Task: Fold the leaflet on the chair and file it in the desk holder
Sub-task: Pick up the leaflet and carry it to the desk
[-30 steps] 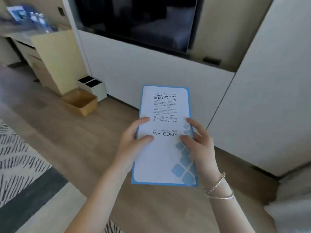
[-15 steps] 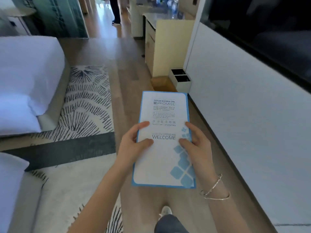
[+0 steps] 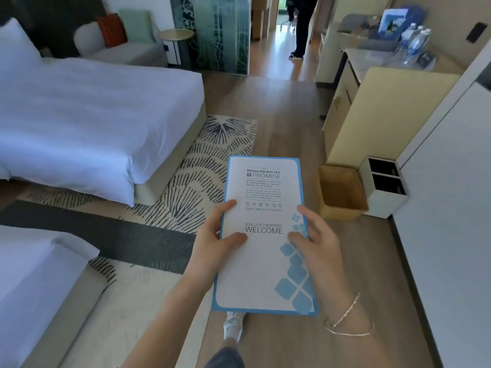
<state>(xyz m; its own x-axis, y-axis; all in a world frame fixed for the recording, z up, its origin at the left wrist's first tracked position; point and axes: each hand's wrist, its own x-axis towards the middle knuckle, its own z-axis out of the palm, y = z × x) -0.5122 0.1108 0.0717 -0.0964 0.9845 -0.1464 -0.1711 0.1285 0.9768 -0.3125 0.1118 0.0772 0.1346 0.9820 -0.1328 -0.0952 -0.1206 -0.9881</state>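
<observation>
A folded white leaflet (image 3: 263, 264) with a blue border and the word WELCOME is held flat in front of me, above the wooden floor. My left hand (image 3: 212, 243) grips its left edge, thumb on the printed face. My right hand (image 3: 316, 245) grips the right edge in the same way, with bracelets on that wrist. A desk (image 3: 393, 75) stands far right, with bottles and a blue stand-up holder (image 3: 393, 21) on top. An armchair (image 3: 125, 41) with cushions is at the far left back.
A white bed (image 3: 93, 115) fills the left, a second bed (image 3: 32, 274) lies at lower left, on a patterned rug (image 3: 207, 166). A wicker basket (image 3: 341, 192) and a white two-slot bin (image 3: 385, 184) stand by the desk. Another person (image 3: 303, 25) stands in the doorway.
The view has swung left, from the wall and television to the length of the room. Both hands still hold the leaflet in the same grip.
</observation>
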